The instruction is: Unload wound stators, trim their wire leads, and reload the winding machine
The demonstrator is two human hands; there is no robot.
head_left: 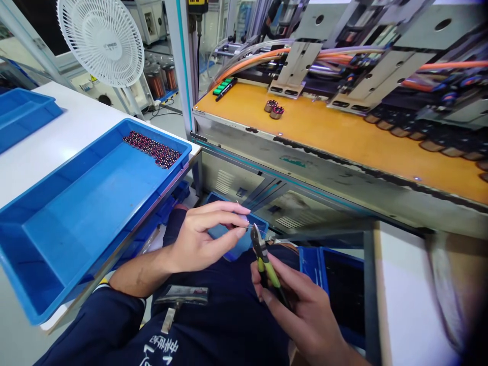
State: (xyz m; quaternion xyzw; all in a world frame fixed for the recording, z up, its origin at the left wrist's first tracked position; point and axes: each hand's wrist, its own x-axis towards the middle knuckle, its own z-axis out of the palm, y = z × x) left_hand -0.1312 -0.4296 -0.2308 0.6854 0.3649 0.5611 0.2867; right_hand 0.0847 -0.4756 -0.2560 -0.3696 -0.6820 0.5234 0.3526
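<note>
Over my lap, my left hand (208, 236) pinches a small part with thin wires (247, 224) between thumb and fingertips. The fingers hide most of that part, so its exact kind is unclear. My right hand (301, 305) is wrapped around the handles of green-and-black cutting pliers (267, 269). Their jaws point up and sit right beside the left fingertips, by the wire ends. Whether the jaws touch a wire is too small to tell.
On the white table at left, a large blue tray (95, 198) holds many small round parts (152, 149) in its far corner. A machine with an orange-yellow worktop (244, 109) carries two small round cores (274, 109). A white fan (104, 43) stands behind; blue bins (312, 264) lie below.
</note>
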